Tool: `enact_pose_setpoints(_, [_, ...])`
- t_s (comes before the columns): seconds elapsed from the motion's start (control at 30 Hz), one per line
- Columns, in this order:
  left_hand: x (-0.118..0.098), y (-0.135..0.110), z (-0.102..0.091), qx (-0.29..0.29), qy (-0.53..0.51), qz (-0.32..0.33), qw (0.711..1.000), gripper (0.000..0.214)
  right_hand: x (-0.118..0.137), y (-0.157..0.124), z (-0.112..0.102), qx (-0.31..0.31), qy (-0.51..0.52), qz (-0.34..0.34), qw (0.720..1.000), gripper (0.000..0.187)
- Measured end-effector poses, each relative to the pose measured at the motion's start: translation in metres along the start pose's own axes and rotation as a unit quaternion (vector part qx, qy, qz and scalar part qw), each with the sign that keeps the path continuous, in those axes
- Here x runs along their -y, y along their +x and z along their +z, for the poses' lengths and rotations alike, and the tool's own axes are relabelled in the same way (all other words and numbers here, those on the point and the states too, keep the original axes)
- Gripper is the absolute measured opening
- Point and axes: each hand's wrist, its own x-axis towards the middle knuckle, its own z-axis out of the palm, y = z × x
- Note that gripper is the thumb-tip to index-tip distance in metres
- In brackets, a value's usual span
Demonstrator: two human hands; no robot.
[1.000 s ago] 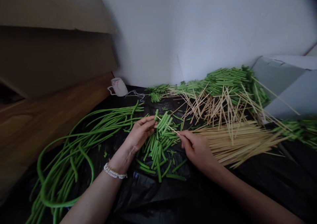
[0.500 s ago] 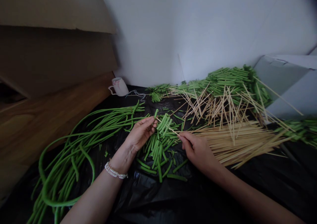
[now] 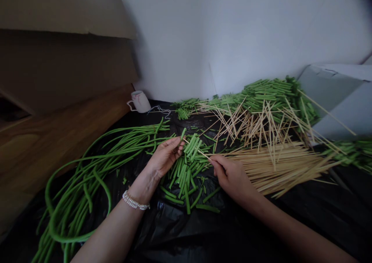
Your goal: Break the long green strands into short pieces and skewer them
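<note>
My right hand (image 3: 231,174) is closed around the near end of a thin wooden skewer (image 3: 205,154). Several short pieces of green long bean (image 3: 192,146) sit side by side across that skewer. Between the thumb and fingers of my left hand (image 3: 167,154), one more cut bean piece (image 3: 183,133) is pinched at the skewer's tip. Whether the tip has gone into this piece I cannot tell. Below both hands lies a loose heap of cut bean pieces (image 3: 183,179) on black plastic sheeting (image 3: 174,239).
Long uncut beans (image 3: 78,185) curl over the left side. To the right are loose bare skewers (image 3: 270,164), with filled skewers of beans (image 3: 270,94) piled behind them. A mug (image 3: 140,102) stands near the wall beside tangled string (image 3: 161,110). A pale box (image 3: 343,96) is at the right.
</note>
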Motion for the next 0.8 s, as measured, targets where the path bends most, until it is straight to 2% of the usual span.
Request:
enact_pose_setpoints(0.2, [0.004,0.002,-0.001,-0.013,0.065,0.068,0.995,0.028,0.002,0.000,-0.001,0.014,-0.002,0.011,1.000,0.024])
enact_pose_setpoints(0.4, [0.010,0.006,-0.008,-0.032,0.171,0.133,0.976,0.024,0.002,-0.001,0.000,0.013,0.004,0.003,1.000,0.025])
enact_pose_setpoints(0.57, [0.011,0.006,-0.010,-0.013,0.212,0.133,0.968,0.023,0.000,-0.002,0.002,0.008,0.004,-0.009,1.000,0.025])
enact_pose_setpoints(0.8, [0.005,0.000,0.001,-0.015,0.111,0.076,0.991,0.029,0.001,-0.002,0.002,0.000,0.019,-0.018,1.000,0.023])
